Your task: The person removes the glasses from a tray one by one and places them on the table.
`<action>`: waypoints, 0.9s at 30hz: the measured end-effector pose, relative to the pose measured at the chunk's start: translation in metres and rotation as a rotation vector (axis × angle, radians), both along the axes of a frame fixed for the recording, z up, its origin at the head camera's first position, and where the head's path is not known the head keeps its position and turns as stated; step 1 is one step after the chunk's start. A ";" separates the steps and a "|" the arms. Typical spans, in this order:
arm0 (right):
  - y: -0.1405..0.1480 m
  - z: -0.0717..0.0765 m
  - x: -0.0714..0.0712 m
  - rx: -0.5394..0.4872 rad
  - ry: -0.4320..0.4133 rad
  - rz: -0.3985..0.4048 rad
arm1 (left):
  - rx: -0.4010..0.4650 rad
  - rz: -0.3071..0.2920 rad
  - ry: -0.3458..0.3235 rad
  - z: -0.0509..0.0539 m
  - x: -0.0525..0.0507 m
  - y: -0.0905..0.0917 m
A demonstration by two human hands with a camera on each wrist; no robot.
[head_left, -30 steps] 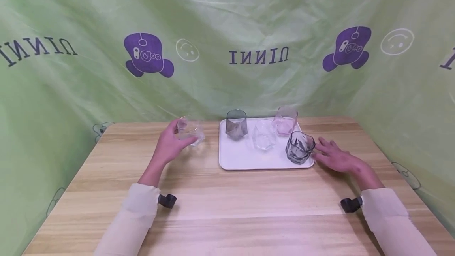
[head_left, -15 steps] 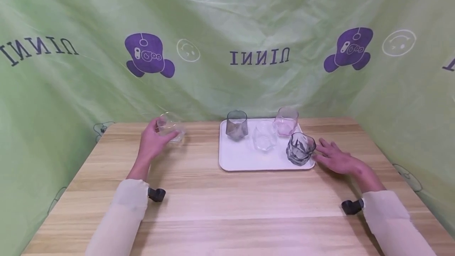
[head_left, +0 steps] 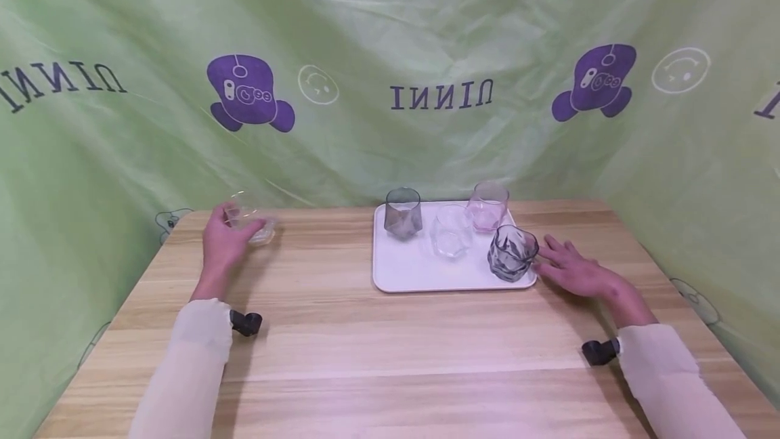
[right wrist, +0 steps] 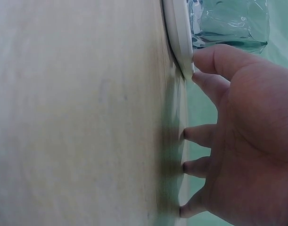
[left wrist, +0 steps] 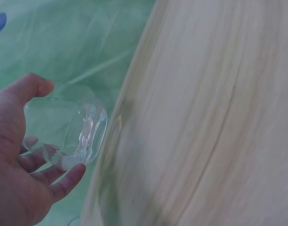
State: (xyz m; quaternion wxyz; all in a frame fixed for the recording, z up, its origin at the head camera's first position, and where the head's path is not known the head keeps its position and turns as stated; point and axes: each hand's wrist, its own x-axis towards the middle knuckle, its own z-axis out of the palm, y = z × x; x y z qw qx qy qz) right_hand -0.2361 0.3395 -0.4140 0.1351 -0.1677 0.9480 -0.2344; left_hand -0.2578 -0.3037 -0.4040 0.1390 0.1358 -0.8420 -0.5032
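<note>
Clear glass has moved left, gripped by the left hand at far left of the table; the right hand, spread, touches the tray. Probably slippery and fragile, the glass wants holding around its sides.

From between 7 and 8 o'clock in the head view, the left arm rises towards just past 12, and its left hand is curved in a grip, the left-wrist view showing the thumb above, aimed at 3 o'clock, and the four fingers bent below it, aimed at about 2. The right arm enters from 4 o'clock and points to 11, bending at the wrist so that the right hand lies back upward towards 10. In the right-wrist view its fingers spread from 10 to 8 o'clock.
</note>
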 end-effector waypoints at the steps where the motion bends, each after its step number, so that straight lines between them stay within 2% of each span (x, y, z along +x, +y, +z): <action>1: -0.001 0.000 0.000 -0.001 0.000 0.002 | 0.003 0.009 -0.004 0.000 0.001 -0.003; 16: -0.001 0.001 -0.001 0.004 0.005 0.004 | 0.030 0.094 -0.029 0.000 0.009 -0.033; 27: -0.001 0.002 -0.002 0.008 0.006 0.002 | 0.059 0.085 -0.041 -0.002 0.011 -0.039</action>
